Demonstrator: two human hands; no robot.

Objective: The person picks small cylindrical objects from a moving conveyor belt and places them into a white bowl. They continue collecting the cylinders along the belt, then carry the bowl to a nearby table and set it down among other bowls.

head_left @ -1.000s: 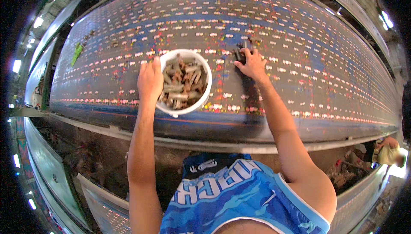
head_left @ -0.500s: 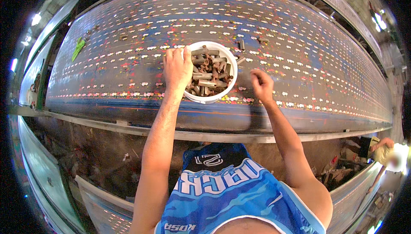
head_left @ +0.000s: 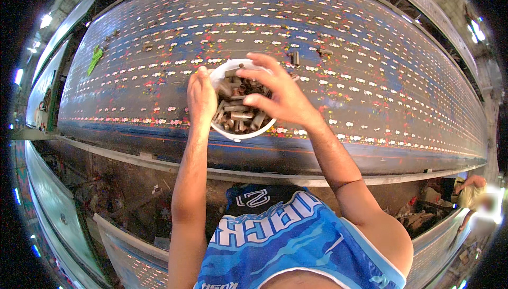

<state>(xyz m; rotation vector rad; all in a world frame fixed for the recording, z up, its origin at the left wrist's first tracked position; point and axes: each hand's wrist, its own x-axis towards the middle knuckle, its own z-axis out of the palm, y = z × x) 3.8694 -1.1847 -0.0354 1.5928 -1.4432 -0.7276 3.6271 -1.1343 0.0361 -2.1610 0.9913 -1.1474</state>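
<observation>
A white bucket (head_left: 217, 79) holds many short dark and rusty metal tube pieces (head_left: 238, 115). It stands on a long dark table printed with rows of small white, red and yellow marks (head_left: 370, 88). My left hand (head_left: 202, 98) grips the bucket's left rim and side. Over the bucket's right half reaches my right hand (head_left: 283, 93), its fingers spread above the pieces, hiding part of the rim and the contents. Nothing shows in that hand.
Loose metal pieces (head_left: 295, 58) lie on the table beyond the bucket, another (head_left: 325, 52) to their right. A green cloth-like scrap (head_left: 95, 60) is at the far left. The table's near edge rail (head_left: 264, 175) crosses before me. Another person (head_left: 471, 191) is at the far right.
My right hand has moved left from beside the bucket to over it, and its fingers have spread. The bucket and my left hand have shifted slightly left and nearer.
</observation>
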